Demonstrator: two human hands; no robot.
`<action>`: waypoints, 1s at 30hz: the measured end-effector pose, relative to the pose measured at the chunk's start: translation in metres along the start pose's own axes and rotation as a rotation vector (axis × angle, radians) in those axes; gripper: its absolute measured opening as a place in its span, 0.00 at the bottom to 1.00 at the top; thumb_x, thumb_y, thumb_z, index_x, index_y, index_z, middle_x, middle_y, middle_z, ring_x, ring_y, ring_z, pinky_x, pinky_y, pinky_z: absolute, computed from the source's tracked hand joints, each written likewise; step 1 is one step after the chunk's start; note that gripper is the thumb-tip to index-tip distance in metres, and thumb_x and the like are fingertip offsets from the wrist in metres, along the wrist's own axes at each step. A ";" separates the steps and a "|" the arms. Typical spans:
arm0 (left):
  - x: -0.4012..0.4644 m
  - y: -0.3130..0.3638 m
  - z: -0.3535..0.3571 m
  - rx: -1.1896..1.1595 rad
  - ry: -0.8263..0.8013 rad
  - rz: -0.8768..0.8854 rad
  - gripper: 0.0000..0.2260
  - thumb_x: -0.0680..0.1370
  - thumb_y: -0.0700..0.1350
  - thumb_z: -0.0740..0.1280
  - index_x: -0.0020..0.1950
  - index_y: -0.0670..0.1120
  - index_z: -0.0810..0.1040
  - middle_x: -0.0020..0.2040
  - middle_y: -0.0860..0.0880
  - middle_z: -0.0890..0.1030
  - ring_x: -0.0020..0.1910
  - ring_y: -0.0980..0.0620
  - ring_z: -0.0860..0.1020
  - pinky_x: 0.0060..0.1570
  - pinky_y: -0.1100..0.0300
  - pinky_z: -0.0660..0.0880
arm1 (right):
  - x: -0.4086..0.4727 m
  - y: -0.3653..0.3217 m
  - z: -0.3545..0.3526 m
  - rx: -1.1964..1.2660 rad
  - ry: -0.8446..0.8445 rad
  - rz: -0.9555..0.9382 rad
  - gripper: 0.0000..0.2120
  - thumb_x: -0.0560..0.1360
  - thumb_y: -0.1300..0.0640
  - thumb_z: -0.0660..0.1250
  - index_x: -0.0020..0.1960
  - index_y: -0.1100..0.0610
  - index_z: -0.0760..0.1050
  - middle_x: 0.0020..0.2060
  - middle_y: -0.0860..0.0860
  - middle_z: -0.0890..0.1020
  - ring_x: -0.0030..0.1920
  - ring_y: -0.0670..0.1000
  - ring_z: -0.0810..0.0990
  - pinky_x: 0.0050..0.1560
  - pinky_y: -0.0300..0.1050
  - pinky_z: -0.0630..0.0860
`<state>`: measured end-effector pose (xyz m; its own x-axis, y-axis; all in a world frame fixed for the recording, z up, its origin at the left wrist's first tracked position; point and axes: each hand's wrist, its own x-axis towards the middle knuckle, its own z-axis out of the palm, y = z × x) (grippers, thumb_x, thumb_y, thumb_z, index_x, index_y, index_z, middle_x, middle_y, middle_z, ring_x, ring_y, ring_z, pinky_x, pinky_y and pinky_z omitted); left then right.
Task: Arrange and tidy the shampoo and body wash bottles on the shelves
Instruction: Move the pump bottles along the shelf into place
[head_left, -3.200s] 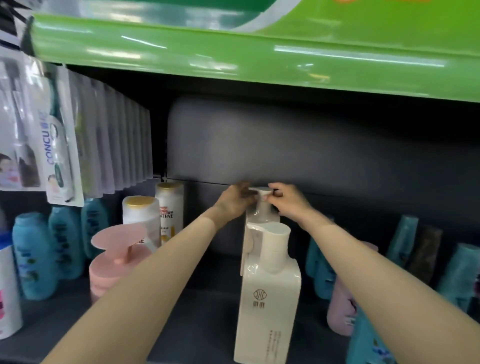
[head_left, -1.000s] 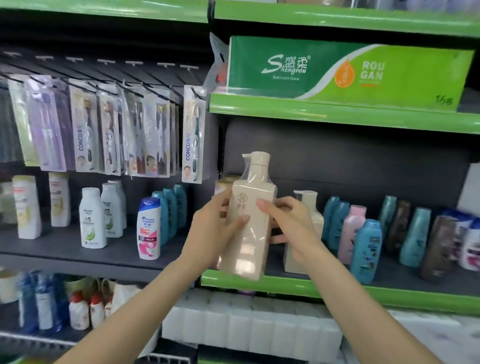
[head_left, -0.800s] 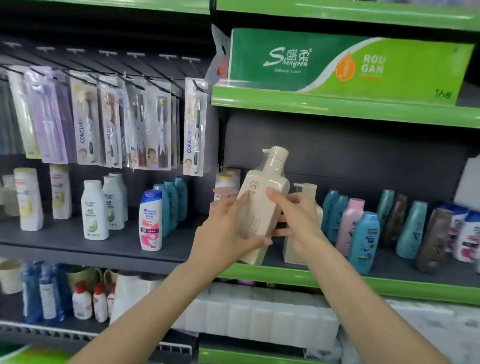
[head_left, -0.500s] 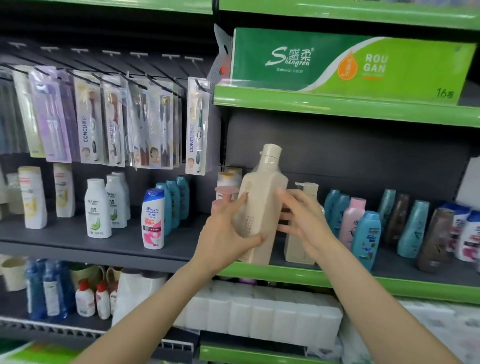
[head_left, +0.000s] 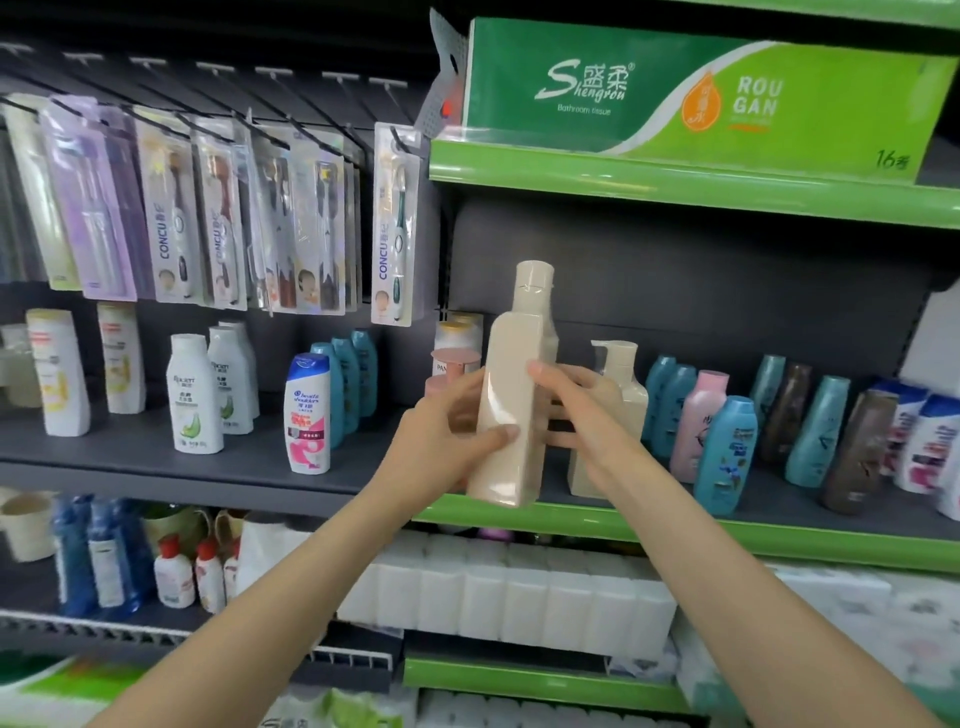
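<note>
Both hands, left hand (head_left: 441, 441) and right hand (head_left: 576, 410), are gripping our cream bottle (head_left: 511, 415) | hovering upright over green shelf (head_left: 675, 535) front edge

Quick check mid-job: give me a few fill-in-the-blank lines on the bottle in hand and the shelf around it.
1. The cream pump bottle is gripped by ____ hands.
2. The edge of the shelf below it is coloured ____.
3. A second cream pump bottle stands to the ____ of the held one.
4. The hanging CONCU packs contain ____.

Missing words: both; green; right; toothbrushes
</note>
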<state>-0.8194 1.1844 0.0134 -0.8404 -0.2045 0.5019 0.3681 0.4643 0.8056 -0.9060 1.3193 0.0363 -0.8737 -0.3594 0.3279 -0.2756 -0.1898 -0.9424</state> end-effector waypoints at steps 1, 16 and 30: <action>0.000 0.002 0.003 0.092 0.046 0.005 0.26 0.69 0.49 0.74 0.64 0.58 0.69 0.55 0.57 0.79 0.51 0.60 0.78 0.46 0.63 0.77 | -0.001 0.001 0.003 -0.019 0.037 -0.008 0.17 0.70 0.50 0.73 0.55 0.56 0.77 0.42 0.49 0.85 0.42 0.48 0.84 0.38 0.46 0.82; 0.000 -0.006 -0.007 -0.285 -0.052 -0.131 0.17 0.74 0.40 0.69 0.63 0.47 0.73 0.55 0.48 0.82 0.52 0.49 0.82 0.47 0.52 0.80 | -0.006 -0.006 -0.021 0.018 -0.099 -0.025 0.13 0.77 0.54 0.64 0.61 0.53 0.77 0.50 0.50 0.85 0.52 0.52 0.83 0.48 0.55 0.81; 0.005 -0.001 -0.012 -0.283 -0.068 -0.177 0.09 0.75 0.44 0.68 0.55 0.47 0.73 0.48 0.48 0.84 0.44 0.50 0.84 0.30 0.59 0.77 | -0.011 -0.007 -0.018 -0.020 -0.080 -0.076 0.16 0.77 0.56 0.65 0.64 0.52 0.75 0.50 0.47 0.85 0.52 0.48 0.83 0.44 0.50 0.82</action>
<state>-0.8192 1.1730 0.0190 -0.9223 -0.1985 0.3316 0.3017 0.1666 0.9387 -0.9017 1.3406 0.0380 -0.8154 -0.4164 0.4022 -0.3484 -0.2018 -0.9154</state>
